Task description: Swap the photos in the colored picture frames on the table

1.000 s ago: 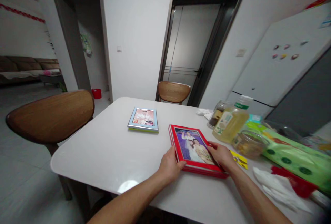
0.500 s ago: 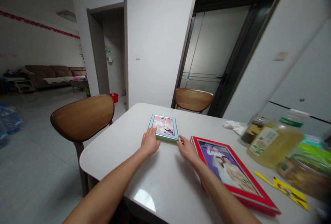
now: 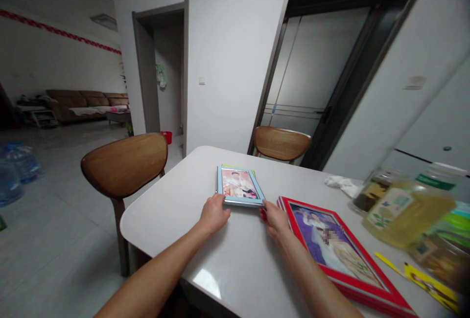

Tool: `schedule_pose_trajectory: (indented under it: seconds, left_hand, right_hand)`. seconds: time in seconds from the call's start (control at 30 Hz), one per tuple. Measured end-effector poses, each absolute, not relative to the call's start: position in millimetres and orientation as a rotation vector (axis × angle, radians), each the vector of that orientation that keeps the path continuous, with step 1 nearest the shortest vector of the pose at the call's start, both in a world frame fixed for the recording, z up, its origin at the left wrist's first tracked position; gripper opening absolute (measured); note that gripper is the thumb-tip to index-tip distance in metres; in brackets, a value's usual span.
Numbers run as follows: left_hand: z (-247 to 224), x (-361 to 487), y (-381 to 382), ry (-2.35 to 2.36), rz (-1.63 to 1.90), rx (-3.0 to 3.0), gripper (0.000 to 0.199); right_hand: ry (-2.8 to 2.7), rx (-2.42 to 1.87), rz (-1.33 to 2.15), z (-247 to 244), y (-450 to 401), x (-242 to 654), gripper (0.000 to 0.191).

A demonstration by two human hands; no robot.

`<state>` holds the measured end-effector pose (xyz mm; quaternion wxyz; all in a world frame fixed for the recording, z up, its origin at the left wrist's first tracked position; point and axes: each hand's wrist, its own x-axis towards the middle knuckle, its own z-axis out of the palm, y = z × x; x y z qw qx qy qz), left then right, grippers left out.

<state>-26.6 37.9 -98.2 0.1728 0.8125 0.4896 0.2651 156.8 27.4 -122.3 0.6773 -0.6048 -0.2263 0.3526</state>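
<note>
A light-blue photo frame (image 3: pixel 239 186) is held at its near corners, its near edge tilted up off the table. My left hand (image 3: pixel 214 216) grips the near left corner, fingers bent around it. At the near right corner, my right hand (image 3: pixel 276 219) has its fingers on the edge. A strip of a yellow-green frame (image 3: pixel 253 173) shows beneath the blue one along its far side; most of it is hidden. To the right of my right hand lies a red photo frame (image 3: pixel 340 244), with at least one more red layer under it.
On the right of the white table (image 3: pixel 165 210) stand a bottle of yellow liquid (image 3: pixel 411 210), a dark-filled jar (image 3: pixel 374 191) and another jar (image 3: pixel 440 254). A crumpled tissue (image 3: pixel 343 185) and a yellow packet (image 3: pixel 433 283) lie nearby. Wooden chairs (image 3: pixel 127 164) flank the table.
The blue frame has come up at its near edge and shifted toward me, off the green one beneath. Both hands moved with it. The view has turned slightly left.
</note>
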Motion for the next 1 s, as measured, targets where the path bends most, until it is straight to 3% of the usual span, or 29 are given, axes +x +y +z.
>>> schedule_pose_trajectory:
  seconds: [0.2, 0.4, 0.53, 0.73, 1.0]
  left_hand:
    - [-79.5, -29.3, 18.0, 1.346, 0.836, 2.214, 0.033]
    - [-65.9, -20.1, 4.4, 1.070, 0.826, 2.098, 0.048]
    - [-51.3, -23.6, -13.3, 0.828, 1.000, 1.688, 0.062]
    - [-37.0, -54.1, -42.8, 0.518, 1.095, 1.221, 0.055]
    - [-81.4, -70.5, -31.3, 0.648, 0.959, 1.355, 0.046]
  right_hand:
    - [-0.428, -1.185, 0.855, -92.6, 6.0, 143.6, 0.013]
    - [-0.544, -1.049, 0.692, -53.7, -31.3, 113.1, 0.023]
    - [-0.975, -1.179, 0.469, -43.1, -72.9, 94.3, 0.040]
    - [-1.714, -1.198, 0.029, -58.7, -122.1, 72.0, 0.039]
    - [-2.024, -1.190, -0.197, -104.6, -114.6, 46.8, 0.041]
